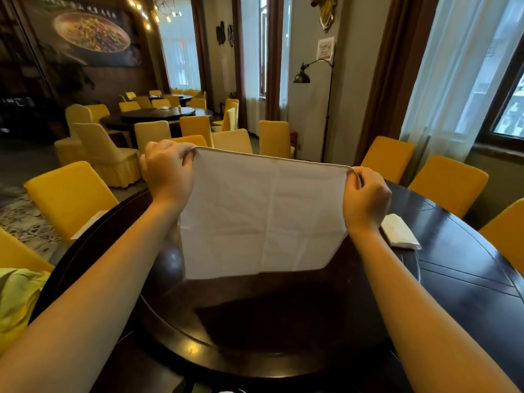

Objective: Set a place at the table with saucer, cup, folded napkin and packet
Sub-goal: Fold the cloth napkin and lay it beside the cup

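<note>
A white cloth napkin (261, 217) hangs fully spread in the air above the dark round table (467, 279). My left hand (167, 171) pinches its top left corner and my right hand (367, 197) pinches its top right corner. The lower edge of the napkin dangles just over the raised turntable (283, 321) in the table's middle. A white packet (399, 232) lies flat on the table to the right of my right wrist. No saucer or cup is in view.
Yellow covered chairs (71, 194) ring the table on the left and the right (448, 182). A yellow-green cloth (17, 296) lies at the left edge. More round tables and chairs stand further back, with a floor lamp (326, 109) by the wall.
</note>
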The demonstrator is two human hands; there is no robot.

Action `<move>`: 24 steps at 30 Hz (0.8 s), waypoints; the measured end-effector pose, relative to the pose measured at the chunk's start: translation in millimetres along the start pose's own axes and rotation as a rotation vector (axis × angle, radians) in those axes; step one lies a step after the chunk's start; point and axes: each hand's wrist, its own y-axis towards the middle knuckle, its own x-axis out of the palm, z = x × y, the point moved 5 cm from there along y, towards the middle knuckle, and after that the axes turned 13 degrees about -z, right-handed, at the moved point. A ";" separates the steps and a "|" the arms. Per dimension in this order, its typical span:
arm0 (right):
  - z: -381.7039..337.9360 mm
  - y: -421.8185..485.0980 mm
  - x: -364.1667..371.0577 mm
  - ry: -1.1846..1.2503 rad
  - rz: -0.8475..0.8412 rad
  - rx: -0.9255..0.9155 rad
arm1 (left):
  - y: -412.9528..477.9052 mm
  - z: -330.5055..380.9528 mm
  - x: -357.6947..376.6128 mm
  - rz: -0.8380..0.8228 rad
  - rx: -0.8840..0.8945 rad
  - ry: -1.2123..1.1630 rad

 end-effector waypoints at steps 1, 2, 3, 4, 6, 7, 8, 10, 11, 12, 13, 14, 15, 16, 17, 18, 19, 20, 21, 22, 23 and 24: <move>-2.6 -1.4 -3.8 -0.007 0.008 -0.029 | -2.8 -0.4 -3.9 0.020 0.001 0.004; -5.3 -2.5 -7.0 -0.018 0.012 -0.061 | -5.2 -1.0 -8.7 0.040 -0.001 0.007; -8.3 -3.7 -9.6 -0.029 0.016 -0.090 | -7.1 -2.6 -12.9 0.055 -0.007 0.009; -11.4 -4.5 -11.6 -0.036 0.021 -0.112 | -8.9 -4.1 -16.3 0.067 -0.013 0.014; -13.6 -5.1 -12.3 -0.044 0.036 -0.133 | -11.9 -6.3 -19.8 0.080 -0.024 0.025; -13.2 -5.3 -10.8 -0.048 0.040 -0.136 | -12.6 -8.6 -19.9 0.080 -0.027 0.028; -12.1 -5.2 -7.8 -0.052 0.042 -0.137 | -13.0 -11.4 -18.7 0.076 -0.027 0.029; -7.6 -3.2 2.5 -0.061 0.029 -0.137 | -12.5 -19.8 -12.4 0.052 -0.037 0.022; -3.7 -1.0 10.7 -0.065 0.012 -0.132 | -11.3 -25.9 -6.4 0.033 -0.048 0.016; 1.5 1.3 21.3 -0.071 -0.017 -0.124 | -10.0 -32.8 1.8 0.006 -0.060 0.016; 7.8 3.2 33.8 -0.079 -0.058 -0.113 | -8.5 -40.9 12.0 -0.033 -0.073 0.024; 15.2 4.0 47.7 -0.092 -0.106 -0.100 | -6.6 -50.5 23.9 -0.083 -0.086 0.036; 23.4 3.8 62.3 -0.110 -0.156 -0.084 | -4.3 -61.6 37.3 -0.141 -0.099 0.046; 32.1 2.4 77.1 -0.130 -0.199 -0.070 | -2.4 -73.6 51.9 -0.201 -0.113 0.051; 40.8 0.4 91.7 -0.151 -0.235 -0.057 | -0.9 -86.6 66.9 -0.259 -0.128 0.054; 49.6 -1.7 106.2 -0.172 -0.268 -0.044 | -0.4 -99.7 82.9 -0.311 -0.143 0.062; 58.3 -3.3 120.6 -0.194 -0.299 -0.031 | -0.2 -112.8 99.3 -0.356 -0.161 0.075; 66.7 -4.0 135.0 -0.220 -0.327 -0.020 | -0.4 -124.9 115.8 -0.393 -0.179 0.093; 74.9 -4.2 149.5 -0.248 -0.355 -0.012 | -1.3 -135.4 131.8 -0.423 -0.194 0.109; 83.0 -4.2 164.5 -0.280 -0.385 -0.006 | -2.5 -145.5 148.3 -0.447 -0.207 0.115; 90.9 -4.2 179.6 -0.315 -0.418 -0.002 | -4.1 -155.5 164.4 -0.469 -0.222 0.112; 98.4 -3.8 194.0 -0.347 -0.446 -0.001 | -5.1 -165.3 179.4 -0.488 -0.242 0.108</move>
